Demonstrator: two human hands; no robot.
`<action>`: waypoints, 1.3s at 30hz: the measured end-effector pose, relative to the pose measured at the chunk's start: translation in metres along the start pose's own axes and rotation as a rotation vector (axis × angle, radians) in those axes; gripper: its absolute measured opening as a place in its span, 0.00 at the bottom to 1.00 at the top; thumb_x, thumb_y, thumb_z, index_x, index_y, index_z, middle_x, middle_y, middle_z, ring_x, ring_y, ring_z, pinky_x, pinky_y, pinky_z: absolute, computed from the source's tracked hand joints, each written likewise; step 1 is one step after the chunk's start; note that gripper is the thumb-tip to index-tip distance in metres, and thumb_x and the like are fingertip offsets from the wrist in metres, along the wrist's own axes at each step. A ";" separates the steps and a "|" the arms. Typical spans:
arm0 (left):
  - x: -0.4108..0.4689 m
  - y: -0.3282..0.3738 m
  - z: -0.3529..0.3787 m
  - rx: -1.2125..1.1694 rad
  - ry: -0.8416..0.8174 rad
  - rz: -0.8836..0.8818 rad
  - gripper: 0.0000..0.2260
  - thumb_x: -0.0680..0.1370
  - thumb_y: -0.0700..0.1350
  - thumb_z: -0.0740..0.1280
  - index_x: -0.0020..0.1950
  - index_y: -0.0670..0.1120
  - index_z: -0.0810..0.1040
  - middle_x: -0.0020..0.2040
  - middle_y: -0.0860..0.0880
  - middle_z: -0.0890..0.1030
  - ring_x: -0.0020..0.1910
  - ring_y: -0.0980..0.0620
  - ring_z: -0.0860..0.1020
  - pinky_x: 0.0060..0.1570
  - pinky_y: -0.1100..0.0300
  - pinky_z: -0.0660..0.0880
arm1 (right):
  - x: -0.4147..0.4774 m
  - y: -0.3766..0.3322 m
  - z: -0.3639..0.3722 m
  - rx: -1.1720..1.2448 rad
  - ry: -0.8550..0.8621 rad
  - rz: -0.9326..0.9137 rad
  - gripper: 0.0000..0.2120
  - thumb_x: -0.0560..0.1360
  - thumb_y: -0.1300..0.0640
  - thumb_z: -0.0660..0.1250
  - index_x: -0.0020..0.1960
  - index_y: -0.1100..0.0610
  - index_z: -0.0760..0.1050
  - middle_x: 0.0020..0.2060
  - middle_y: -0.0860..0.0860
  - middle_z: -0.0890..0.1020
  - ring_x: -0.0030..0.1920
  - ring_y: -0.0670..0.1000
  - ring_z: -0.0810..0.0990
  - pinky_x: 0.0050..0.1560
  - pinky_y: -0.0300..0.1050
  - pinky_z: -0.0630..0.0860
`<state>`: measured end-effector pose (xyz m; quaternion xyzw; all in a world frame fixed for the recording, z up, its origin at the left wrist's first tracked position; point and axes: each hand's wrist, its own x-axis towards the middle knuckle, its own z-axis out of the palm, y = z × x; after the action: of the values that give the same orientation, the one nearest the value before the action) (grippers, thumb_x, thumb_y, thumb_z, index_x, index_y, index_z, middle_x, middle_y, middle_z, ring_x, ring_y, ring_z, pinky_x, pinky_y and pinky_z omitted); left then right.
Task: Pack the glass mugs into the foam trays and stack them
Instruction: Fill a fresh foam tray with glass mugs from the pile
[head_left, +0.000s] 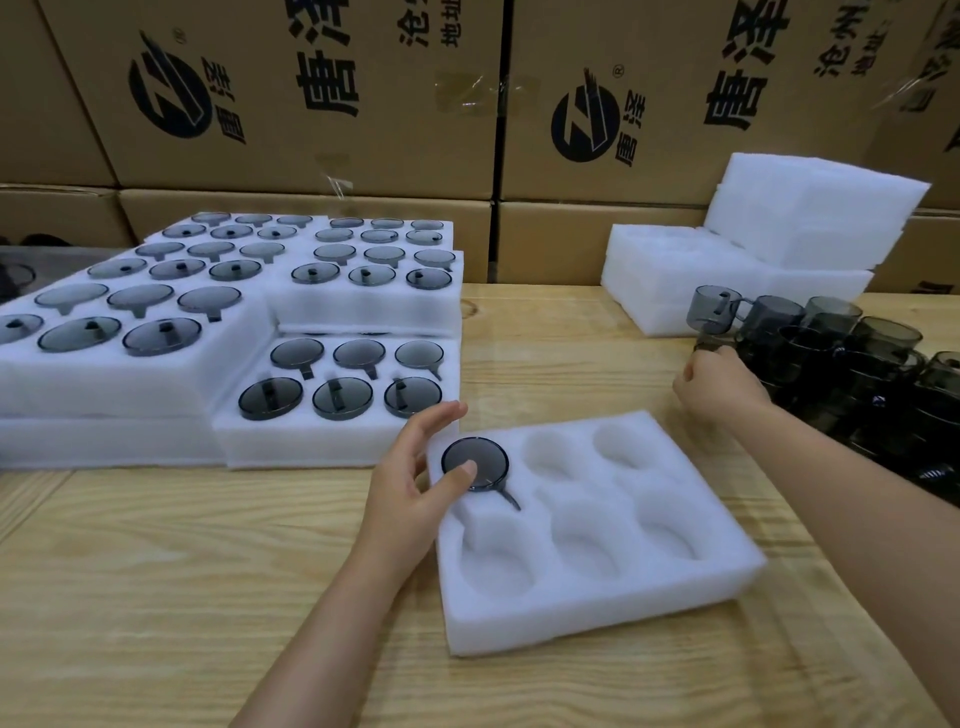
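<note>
A white foam tray (597, 587) with six round pockets lies on the wooden table in front of me. One smoky glass mug (475, 464) sits bottom-up in its far-left pocket, handle pointing right. My left hand (415, 478) rests at that mug, thumb on its base, fingers relaxed. My right hand (719, 387) reaches to the right and grips a mug at the edge of a cluster of dark glass mugs (857, 364). A mug (712, 310) stands stacked just above that hand.
Filled foam trays (337, 441) stand stacked in several piles at the left and back left. Empty foam trays (675, 280) are piled at the back right. Printed cardboard boxes (322, 104) wall off the back.
</note>
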<state>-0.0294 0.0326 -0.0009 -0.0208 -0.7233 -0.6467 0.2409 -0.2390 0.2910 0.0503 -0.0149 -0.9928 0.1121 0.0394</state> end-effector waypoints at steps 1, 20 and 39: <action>0.000 0.000 0.000 0.006 0.002 0.001 0.22 0.69 0.42 0.68 0.62 0.52 0.75 0.62 0.58 0.78 0.63 0.64 0.73 0.49 0.76 0.68 | -0.002 -0.001 0.000 0.013 0.009 -0.011 0.15 0.77 0.55 0.59 0.58 0.63 0.72 0.61 0.60 0.68 0.57 0.63 0.73 0.57 0.53 0.73; 0.000 0.004 -0.003 -0.046 -0.008 -0.040 0.21 0.67 0.39 0.68 0.59 0.51 0.75 0.60 0.53 0.79 0.64 0.56 0.74 0.63 0.49 0.72 | -0.086 -0.014 -0.008 0.434 0.075 -0.131 0.19 0.72 0.69 0.58 0.58 0.57 0.79 0.57 0.52 0.80 0.58 0.53 0.75 0.51 0.40 0.69; 0.000 0.011 -0.003 -0.056 0.036 -0.132 0.27 0.65 0.38 0.66 0.63 0.55 0.70 0.54 0.52 0.82 0.67 0.49 0.72 0.64 0.42 0.68 | -0.074 -0.007 -0.039 -0.114 0.003 -0.248 0.29 0.73 0.49 0.69 0.70 0.55 0.65 0.63 0.59 0.66 0.58 0.63 0.73 0.56 0.55 0.74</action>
<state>-0.0246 0.0317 0.0092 0.0317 -0.7005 -0.6813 0.2103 -0.1628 0.2903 0.0838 0.1057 -0.9917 0.0499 0.0535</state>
